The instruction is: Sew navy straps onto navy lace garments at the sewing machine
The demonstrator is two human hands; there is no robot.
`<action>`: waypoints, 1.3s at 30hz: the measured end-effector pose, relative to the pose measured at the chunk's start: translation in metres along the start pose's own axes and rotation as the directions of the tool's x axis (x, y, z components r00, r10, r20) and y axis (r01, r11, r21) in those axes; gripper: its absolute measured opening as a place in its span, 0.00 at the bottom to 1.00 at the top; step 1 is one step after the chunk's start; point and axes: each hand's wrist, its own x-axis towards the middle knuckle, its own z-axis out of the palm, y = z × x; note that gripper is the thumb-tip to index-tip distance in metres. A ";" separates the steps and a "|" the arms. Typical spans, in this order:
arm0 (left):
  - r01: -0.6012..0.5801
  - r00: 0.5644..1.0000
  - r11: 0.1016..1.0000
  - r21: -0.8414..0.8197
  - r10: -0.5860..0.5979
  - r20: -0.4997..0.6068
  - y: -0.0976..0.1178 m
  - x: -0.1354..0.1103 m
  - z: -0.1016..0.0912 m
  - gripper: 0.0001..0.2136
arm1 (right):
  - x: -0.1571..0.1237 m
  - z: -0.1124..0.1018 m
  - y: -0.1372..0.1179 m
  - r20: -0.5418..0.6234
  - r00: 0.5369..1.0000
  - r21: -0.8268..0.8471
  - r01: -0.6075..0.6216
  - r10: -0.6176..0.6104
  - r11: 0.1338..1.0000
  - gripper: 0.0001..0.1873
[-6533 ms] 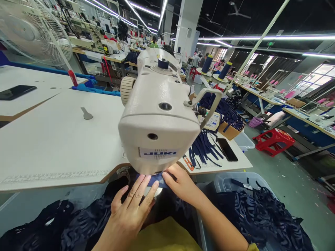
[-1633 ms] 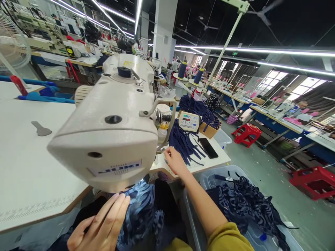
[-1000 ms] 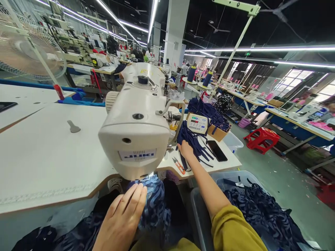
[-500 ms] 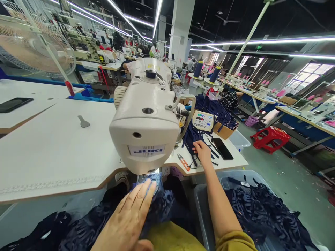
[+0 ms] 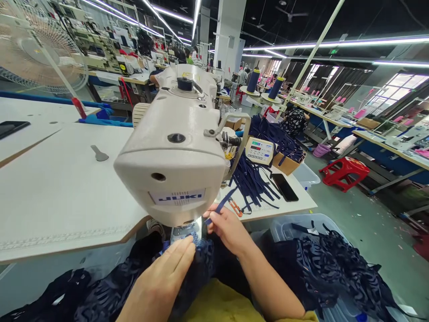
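At the needle end of a white JUKI sewing machine (image 5: pixel 174 167), navy patterned fabric (image 5: pixel 201 259) lies under the lit area and hangs down toward my lap. My left hand (image 5: pixel 164 273) is closed on this fabric, fingers together and bent, tips close to the needle area; its thumb is hidden. To the right of the machine head, my right hand (image 5: pixel 229 228) pinches a narrow navy fabric strip (image 5: pixel 225 201) between thumb and fingers. The needle and presser foot are hidden behind the machine head. A bundle of navy strips (image 5: pixel 251 181) lies beyond my right hand.
Orange thread snips (image 5: pixel 235 207) and a black phone (image 5: pixel 284 188) lie on the table, near a control panel (image 5: pixel 259 150). A plastic bin (image 5: pixel 278 228) of navy garments stands at right. A grey metal piece (image 5: pixel 99 153) rests on the left tabletop. A red stool (image 5: pixel 345 173) stands farther right.
My right hand has come from the strip bundle left toward the needle area, bringing one strip. My left hand has drawn slightly back, its fingers more bent. The view has shifted slightly.
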 end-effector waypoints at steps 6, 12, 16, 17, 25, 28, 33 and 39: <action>0.038 0.999 0.980 -0.194 -0.043 -0.020 -0.008 -0.005 -0.004 0.14 | -0.005 0.011 0.015 0.024 0.969 -0.398 0.236 -0.247 0.887 0.14; -0.134 0.990 0.990 -0.035 0.135 0.033 -0.009 0.003 -0.005 0.17 | -0.007 0.011 0.017 -0.011 0.986 -0.421 0.148 -0.168 0.895 0.14; -0.079 0.997 0.997 -0.015 0.079 0.011 -0.013 0.001 0.000 0.17 | -0.008 0.014 0.013 0.002 0.995 -0.356 0.096 -0.102 0.930 0.07; -0.088 0.996 0.996 -0.020 0.088 -0.011 -0.014 0.000 0.001 0.17 | -0.007 0.015 0.013 -0.004 0.993 -0.356 0.111 -0.120 0.928 0.06; -0.211 0.976 0.977 -0.028 0.212 0.043 -0.012 0.003 -0.010 0.21 | -0.005 0.019 0.020 -0.043 0.986 -0.419 0.129 -0.161 0.899 0.06; -0.192 0.981 0.981 -0.030 0.193 0.025 -0.011 0.002 -0.010 0.22 | -0.005 0.016 0.017 -0.011 0.988 -0.453 0.130 -0.151 0.882 0.06; -0.140 0.990 0.989 -0.036 0.140 -0.006 -0.008 0.000 -0.003 0.24 | -0.005 0.015 0.012 0.008 0.988 -0.502 0.138 -0.155 0.854 0.08; -0.051 0.995 0.995 -0.083 0.044 -0.094 -0.002 -0.001 0.005 0.22 | -0.008 0.019 0.005 0.006 0.992 -0.515 0.114 -0.129 0.850 0.08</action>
